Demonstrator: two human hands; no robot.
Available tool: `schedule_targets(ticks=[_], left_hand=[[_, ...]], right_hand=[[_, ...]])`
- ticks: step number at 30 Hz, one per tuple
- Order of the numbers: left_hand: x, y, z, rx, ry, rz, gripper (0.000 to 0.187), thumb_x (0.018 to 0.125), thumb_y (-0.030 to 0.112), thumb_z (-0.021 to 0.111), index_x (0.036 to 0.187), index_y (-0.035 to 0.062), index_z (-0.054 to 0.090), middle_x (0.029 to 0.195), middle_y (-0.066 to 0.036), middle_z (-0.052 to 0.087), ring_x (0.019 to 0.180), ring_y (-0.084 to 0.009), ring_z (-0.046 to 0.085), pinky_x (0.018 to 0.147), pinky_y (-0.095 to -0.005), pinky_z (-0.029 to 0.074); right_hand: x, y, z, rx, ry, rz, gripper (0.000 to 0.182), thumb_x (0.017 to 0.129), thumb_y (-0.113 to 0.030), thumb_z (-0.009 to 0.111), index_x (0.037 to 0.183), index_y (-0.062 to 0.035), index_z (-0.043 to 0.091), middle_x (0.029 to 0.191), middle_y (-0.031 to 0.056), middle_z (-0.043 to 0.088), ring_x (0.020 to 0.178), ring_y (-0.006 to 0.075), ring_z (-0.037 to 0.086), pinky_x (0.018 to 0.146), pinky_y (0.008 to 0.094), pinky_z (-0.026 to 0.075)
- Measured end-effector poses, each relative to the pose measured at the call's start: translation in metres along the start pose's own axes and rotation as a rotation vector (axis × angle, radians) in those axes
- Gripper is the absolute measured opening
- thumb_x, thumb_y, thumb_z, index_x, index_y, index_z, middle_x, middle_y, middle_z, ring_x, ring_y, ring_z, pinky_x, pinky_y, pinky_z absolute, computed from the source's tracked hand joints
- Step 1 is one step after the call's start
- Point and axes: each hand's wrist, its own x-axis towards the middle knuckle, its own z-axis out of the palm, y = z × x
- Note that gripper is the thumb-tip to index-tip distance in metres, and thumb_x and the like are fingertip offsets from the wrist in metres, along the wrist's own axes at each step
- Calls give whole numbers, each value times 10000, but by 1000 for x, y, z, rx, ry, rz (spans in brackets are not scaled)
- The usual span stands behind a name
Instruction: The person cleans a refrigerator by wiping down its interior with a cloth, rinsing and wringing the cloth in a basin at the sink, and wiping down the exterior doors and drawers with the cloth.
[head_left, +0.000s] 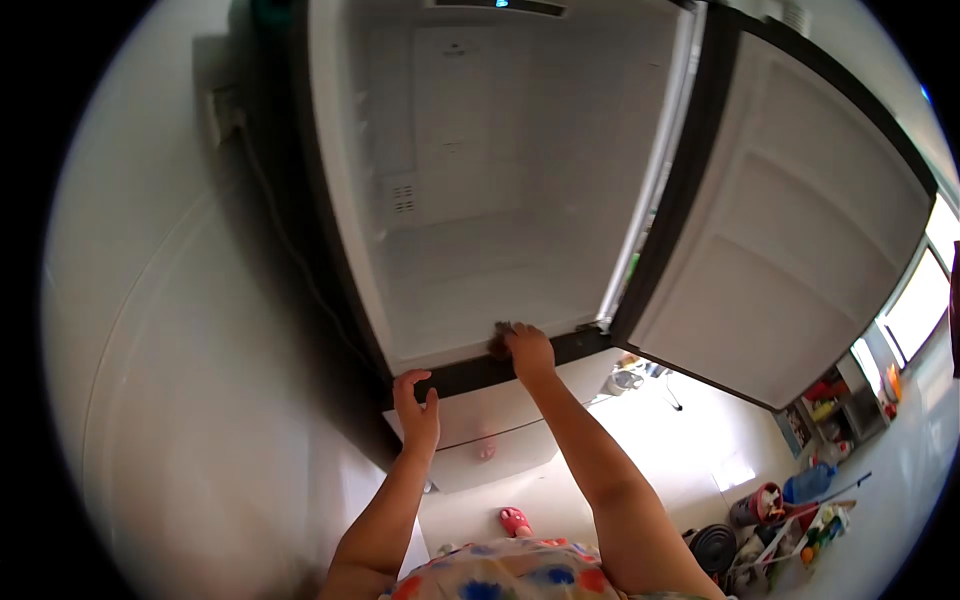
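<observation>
In front of me stands a refrigerator (480,270) with its upper compartment open and bare of shelves. My right hand (530,352) is closed on a small, crumpled brownish cloth (499,342), pressed at the compartment's front lower edge. Part of the cloth is hidden under the fingers. My left hand (416,408) rests at the dark trim (470,376) near the lower left corner, with thumb and fingers apart and nothing held. The refrigerator door (790,230) is swung wide to the right.
A power cord (290,235) runs down the left wall from a socket (224,115). Light drawer fronts (490,440) lie below the compartment. At the lower right, a blue water bottle (810,483), a bucket (757,504) and various items crowd the floor.
</observation>
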Motion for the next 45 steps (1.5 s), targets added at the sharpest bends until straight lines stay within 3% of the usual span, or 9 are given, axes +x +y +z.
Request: schedule_targets(ticks=[7,10,13,20,24,28,34,37,45], left_hand=[[-5,53,47,-107,-161,96,282,734,-8,611,1006,56,569,1066,-106,538,1061,-276,494,950,-368,372],[-7,90,73,-101,-292,132,340,771,55,641,1097,55,545,1086,-91,534,1092,-263,484,958,-374,373],[-15,135,108,-221,-467,19,412,835,104,640,1208,55,472,1126,-86,528,1094,-195,489,939,-334,393],[-69,170,217,-729,-643,-406,151,894,101,599,955,31,480,855,-65,579,733,-125,583,653,-248,492],[-99,183,257,-636,-635,-647,177,896,243,621,863,93,533,778,3,559,726,-68,551,658,-209,448],[-118,181,279,-404,-784,-634,267,941,317,539,1056,82,591,987,-1,614,950,-95,530,879,-294,402],[-108,148,299,-331,-548,-335,237,909,131,563,1131,52,540,1091,-54,581,1021,-154,527,933,-292,394],[-99,138,299,-292,-527,-264,291,864,67,588,1149,59,529,1110,-67,568,1039,-180,524,921,-311,402],[-109,138,303,-327,-604,-322,270,853,82,591,1120,92,547,1116,-40,559,1061,-173,499,902,-329,383]], right_hand=[[-60,61,-57,191,61,244,85,753,-16,580,787,-73,632,846,94,574,826,321,579,687,420,489],[-63,53,-95,488,126,390,236,772,-22,591,1002,-74,580,911,116,593,850,319,607,706,388,501],[-63,47,-144,643,175,459,292,803,-62,606,1072,-48,492,931,141,599,846,293,620,719,354,497],[-129,90,-202,1129,0,707,312,818,-80,672,1051,-2,480,941,127,550,812,194,579,701,289,497],[-182,132,-216,662,65,369,416,756,13,691,1137,13,525,1232,147,373,1077,249,516,822,297,507],[-189,171,-230,995,84,658,256,820,57,577,1068,-4,589,1016,126,569,873,249,605,771,312,483],[-105,204,-223,192,397,55,261,742,4,596,995,-59,603,1025,109,593,953,302,559,818,411,468],[-106,208,-157,71,77,123,204,755,-70,575,958,-59,587,1009,120,574,932,315,554,787,422,466],[-114,195,-165,22,104,129,191,739,-104,568,924,-62,556,944,96,571,899,278,549,760,400,467]])
